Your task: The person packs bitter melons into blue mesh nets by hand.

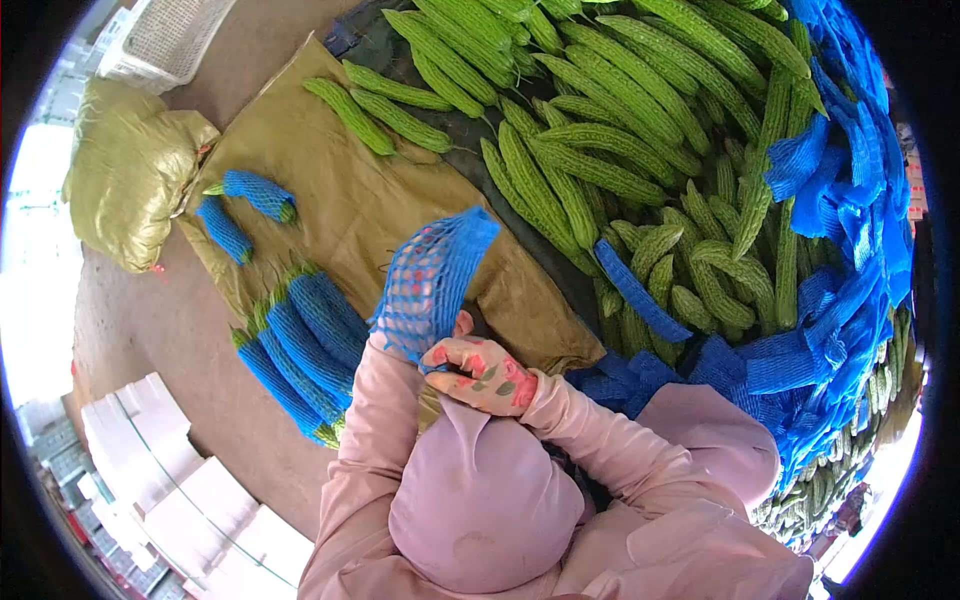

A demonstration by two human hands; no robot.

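My left hand (425,285) is inside a blue foam-like mesh sleeve (470,240), which is stretched around it; a floral glove shows through the holes. How its fingers are bent is hidden by the mesh. Close beside that wrist, my right hand (485,375), in a floral glove, pinches the lower edge of the same sleeve between thumb and fingers. To the left, several bitter melons in blue mesh sleeves (305,345) lie side by side. Two more sleeved bitter melons (258,195) rest farther up on the tan sheet (300,130).
Bare green bitter melons (620,120) are heaped at the upper right. Loose blue mesh sleeves (830,330) pile along the right side, and one strip (640,290) lies on the melons. White boxes (150,440), a tan sack (130,170) and a white crate (165,40) stand left.
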